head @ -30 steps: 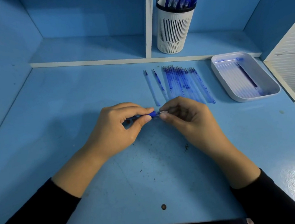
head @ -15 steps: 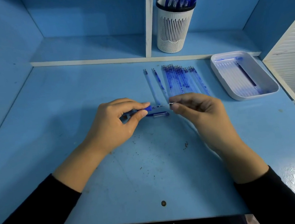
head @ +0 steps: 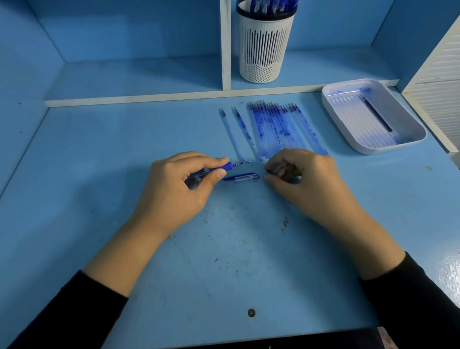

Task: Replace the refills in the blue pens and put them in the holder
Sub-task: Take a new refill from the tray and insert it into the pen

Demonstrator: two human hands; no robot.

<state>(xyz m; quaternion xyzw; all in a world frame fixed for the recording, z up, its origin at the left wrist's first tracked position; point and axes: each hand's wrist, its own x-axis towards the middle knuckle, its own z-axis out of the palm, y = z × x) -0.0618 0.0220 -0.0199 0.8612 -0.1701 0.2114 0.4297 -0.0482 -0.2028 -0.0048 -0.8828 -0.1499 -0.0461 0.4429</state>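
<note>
My left hand (head: 174,198) grips a blue pen (head: 226,166) lying level, with the thin refill tip sticking out to the right. Just below it the pen's blue cap (head: 242,177) lies on the desk. My right hand (head: 304,183) is a short way to the right, fingers pinched on a small pen tip piece (head: 268,172) that is mostly hidden. Behind the hands, several refills (head: 275,129) lie in a row. The white slotted holder (head: 264,47) stands on the back shelf with several blue pens in it.
A white tray (head: 392,147) with refills sits at the right of the desk. A white slatted panel (head: 455,97) borders the right edge. A white divider (head: 224,45) splits the back shelf. Blue walls enclose the left and back sides.
My right hand has pulled away to the right from the pen's front end with the tip piece, leaving the refill tip bare. The cap is now visible on the desk.
</note>
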